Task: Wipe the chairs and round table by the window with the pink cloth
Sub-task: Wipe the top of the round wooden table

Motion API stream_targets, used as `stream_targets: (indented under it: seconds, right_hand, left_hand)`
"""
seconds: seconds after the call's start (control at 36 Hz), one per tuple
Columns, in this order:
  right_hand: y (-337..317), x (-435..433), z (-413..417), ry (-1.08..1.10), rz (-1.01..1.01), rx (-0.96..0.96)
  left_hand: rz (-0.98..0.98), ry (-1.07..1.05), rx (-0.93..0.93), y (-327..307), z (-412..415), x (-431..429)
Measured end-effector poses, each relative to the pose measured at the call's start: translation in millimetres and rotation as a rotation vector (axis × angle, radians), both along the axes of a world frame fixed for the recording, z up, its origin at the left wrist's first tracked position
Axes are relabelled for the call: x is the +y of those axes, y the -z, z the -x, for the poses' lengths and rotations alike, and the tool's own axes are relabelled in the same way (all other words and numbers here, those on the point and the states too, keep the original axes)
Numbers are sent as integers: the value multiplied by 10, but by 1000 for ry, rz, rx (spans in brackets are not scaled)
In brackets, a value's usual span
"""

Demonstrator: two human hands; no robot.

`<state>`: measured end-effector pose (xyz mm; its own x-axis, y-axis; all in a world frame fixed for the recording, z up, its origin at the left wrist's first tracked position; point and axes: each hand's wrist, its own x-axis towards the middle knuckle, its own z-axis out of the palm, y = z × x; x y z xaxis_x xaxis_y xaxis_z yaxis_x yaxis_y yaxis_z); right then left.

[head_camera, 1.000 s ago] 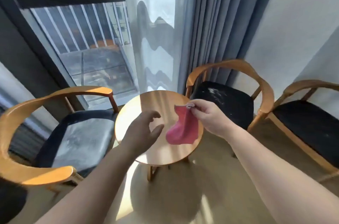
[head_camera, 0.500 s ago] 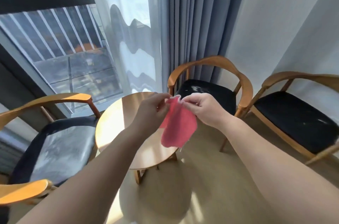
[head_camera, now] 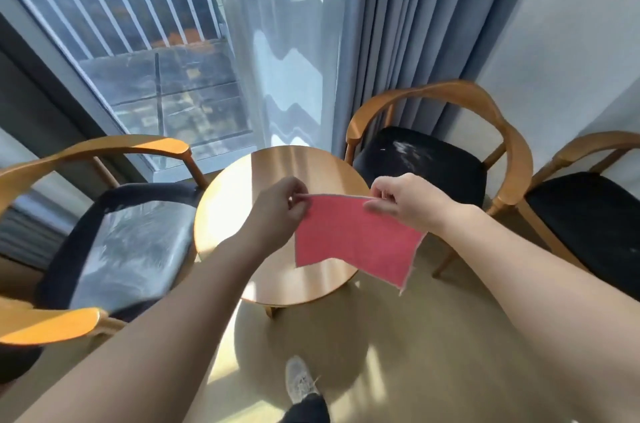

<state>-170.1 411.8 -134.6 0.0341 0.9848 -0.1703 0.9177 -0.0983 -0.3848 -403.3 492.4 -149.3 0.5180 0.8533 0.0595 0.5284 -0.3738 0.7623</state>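
Fingers [head_camera: 295,206] of the left hand [head_camera: 277,206] curl inward and pinch one upper corner of the square pink cloth [head_camera: 356,242]. The right hand [head_camera: 408,202] pinches the other upper corner between thumb and bent fingers. Between the two pinches the top hem runs taut and almost level, left to right across the person's front. The sheet hangs below it, its lower right corner drooping lowest.

The cloth is in the air over the near right part of the round pale wooden table [head_camera: 242,204], seemingly not touching it. The table top therefore lies straight below both hands and slightly to their left, which suggests it is the surface within easiest reach: a plain downward move would lay the cloth flat on it.

Of the curved wooden armchairs with dark padded seats, the left chair [head_camera: 131,249] lies well off the left hand's side. The middle chair [head_camera: 426,159] stands just beyond the right hand, with pale marks on its seat. A third chair [head_camera: 588,214] sits further right, so the right hand is the nearer one for both.
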Motion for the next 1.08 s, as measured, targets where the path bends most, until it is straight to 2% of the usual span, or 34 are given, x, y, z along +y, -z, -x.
stream_targets:
  seconds: [0.08, 0.17, 0.36, 0.5, 0.61, 0.69, 0.75, 0.81, 0.92, 1.0, 1.08]
  right_hand:
    - [262, 181, -41, -63, 112, -34]
    - [504, 318, -98, -81, 188, 13]
    - [1018, 524, -233, -108, 335, 14]
    - [1271, 733, -456, -220, 449, -4]
    - [1542, 1109, -629, -359, 459, -64]
    - [1928, 1559, -711, -407, 334, -198]
    - [2169, 1790, -740, -350, 249, -274]
    - [2396, 1866, -731, -219, 260, -247]
    - [2865, 1568, -582, 81, 422, -12]
    - [3174, 1246, -404, 237, 531, 49]
    - [3397, 1080, -191, 383, 556, 74]
  left_hand:
    - [59, 26, 44, 293, 9, 139]
    - [127, 29, 78, 585, -1, 227]
    - [280, -28, 162, 1141, -101, 241]
    - [328, -111, 186, 1365, -280, 192]
    - [346, -224, 198, 1640, -461, 271]
    - [390, -392, 167, 1905, -648, 476]
    - [427, -512, 179, 2083, -746, 586]
    - [443, -569, 255, 2268, -774, 597]
    - [495, -485, 433, 2596, -715, 447]
    - [542, -455, 511, 2781, -649, 376]
    - [494, -418, 583, 2972, -565, 354]
